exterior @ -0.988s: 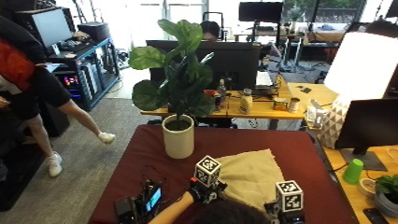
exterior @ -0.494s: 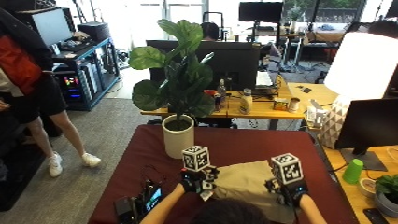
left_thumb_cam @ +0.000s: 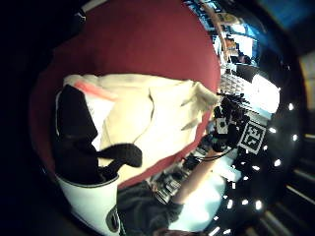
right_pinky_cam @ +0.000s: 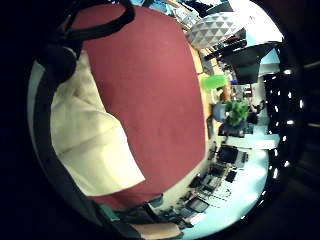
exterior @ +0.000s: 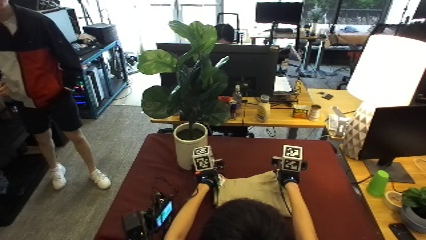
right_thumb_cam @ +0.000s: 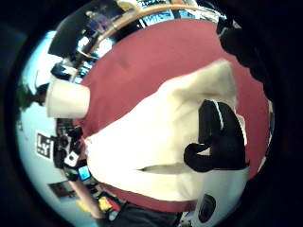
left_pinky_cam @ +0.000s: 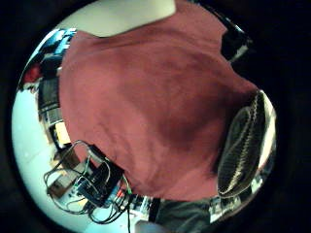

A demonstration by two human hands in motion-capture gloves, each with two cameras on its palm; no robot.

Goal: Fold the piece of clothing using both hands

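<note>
A beige piece of clothing [exterior: 249, 190] lies folded on the dark red table [exterior: 246, 155] just in front of me. My left hand [exterior: 206, 179] is at its far left corner and my right hand [exterior: 287, 177] at its far right corner. In the left thumb side palm view the thumb [left_thumb_cam: 78, 137] curls over the cloth [left_thumb_cam: 147, 128]. The right thumb side palm view shows the right thumb [right_thumb_cam: 220, 137] curled on the cloth [right_thumb_cam: 156, 137] too. Both hands pinch the cloth's edge.
A white pot [exterior: 189, 145] with a tall leafy plant stands just beyond my left hand. A black device with cables [exterior: 156, 212] sits at the near left of the table. A green cup [exterior: 377, 183] and a monitor [exterior: 389, 142] are off to the right.
Both hands have moved away from me, from the cloth's near edge to its far edge, carrying cloth with them. The cloth now looks shorter front to back.
</note>
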